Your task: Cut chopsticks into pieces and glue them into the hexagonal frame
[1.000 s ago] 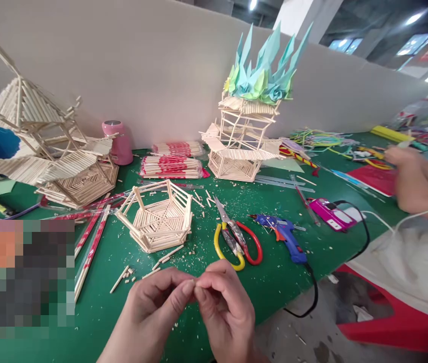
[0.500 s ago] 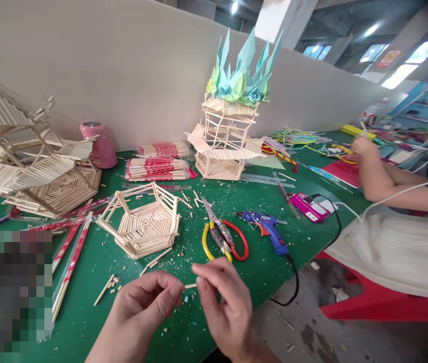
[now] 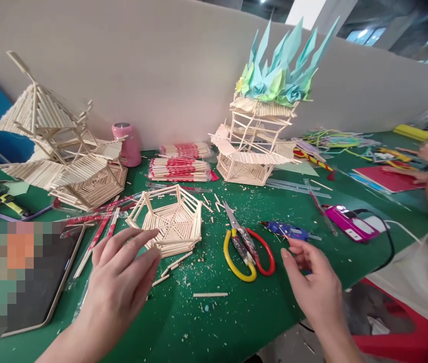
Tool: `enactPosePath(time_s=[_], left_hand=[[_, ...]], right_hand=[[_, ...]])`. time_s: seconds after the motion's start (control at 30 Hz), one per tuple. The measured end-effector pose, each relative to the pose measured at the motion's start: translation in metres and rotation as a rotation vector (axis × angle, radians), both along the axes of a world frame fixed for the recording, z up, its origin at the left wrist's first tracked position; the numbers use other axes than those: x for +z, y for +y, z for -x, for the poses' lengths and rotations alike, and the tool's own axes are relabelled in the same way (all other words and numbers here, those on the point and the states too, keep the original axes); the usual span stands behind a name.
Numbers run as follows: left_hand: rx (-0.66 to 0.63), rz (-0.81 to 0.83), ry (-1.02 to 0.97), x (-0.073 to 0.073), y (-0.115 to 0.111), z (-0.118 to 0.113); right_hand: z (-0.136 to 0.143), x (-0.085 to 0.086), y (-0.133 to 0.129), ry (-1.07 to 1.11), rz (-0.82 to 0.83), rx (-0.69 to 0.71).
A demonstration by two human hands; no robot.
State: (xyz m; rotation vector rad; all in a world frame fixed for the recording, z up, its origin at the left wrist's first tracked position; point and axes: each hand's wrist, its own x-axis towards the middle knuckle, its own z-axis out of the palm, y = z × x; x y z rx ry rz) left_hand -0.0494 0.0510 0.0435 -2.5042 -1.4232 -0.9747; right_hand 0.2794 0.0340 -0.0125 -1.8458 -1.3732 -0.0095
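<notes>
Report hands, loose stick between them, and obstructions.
Left hand open near the stick frame. Right hand at the glue gun, grip unclear. Loose stick flat on the green table. Scissors between hands, not touching the stick.

My left hand [image 3: 117, 275] hangs with loosely curled fingers, partly hiding the open-topped, hexagonal frame of pale wooden sticks [image 3: 172, 224]. My right hand [image 3: 315, 282] is at the blue plastic glue gun [image 3: 287, 230], contact unclear. Between my hands, yellow-and-red-handled metal scissors [image 3: 237, 227] and one thin, pale wooden stick [image 3: 210, 295] lie on the green tabletop [image 3: 236, 327].
</notes>
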Motion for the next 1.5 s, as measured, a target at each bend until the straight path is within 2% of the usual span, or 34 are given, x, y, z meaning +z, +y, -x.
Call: enactPosePath(time_s=[0.17,0.5,0.6,0.77,0.97,1.17,1.33,1.5], left_hand=[[-0.046,0.067,0.038,-0.004,0.012,0.008],[-0.135,0.024,0.061,-0.011,0.016,0.015],[-0.184,0.006,0.098,-0.012,0.018,0.019],[-0.233,0.015,0.125,-0.005,0.02,0.02],[-0.224,0.053,0.097,0.005,0.02,0.0],[-0.251,0.065,0.032,0.015,0.027,-0.027],[-0.32,0.042,0.107,0.01,0.033,-0.033],[-0.314,0.062,0.219,0.004,0.036,-0.034]], right_hand=[[0.007,-0.001,0.005,0.031,-0.002,0.022],[0.019,0.0,0.014,0.056,0.017,0.083],[0.012,0.0,0.014,0.03,0.029,0.043],[-0.016,-0.002,0.007,-0.113,0.041,-0.083],[-0.04,-0.01,-0.005,-0.211,0.188,-0.149],[-0.048,-0.01,0.0,-0.112,0.291,-0.184],[-0.057,-0.009,0.01,-0.058,0.375,-0.192],[-0.067,-0.004,0.017,0.02,0.439,-0.198]])
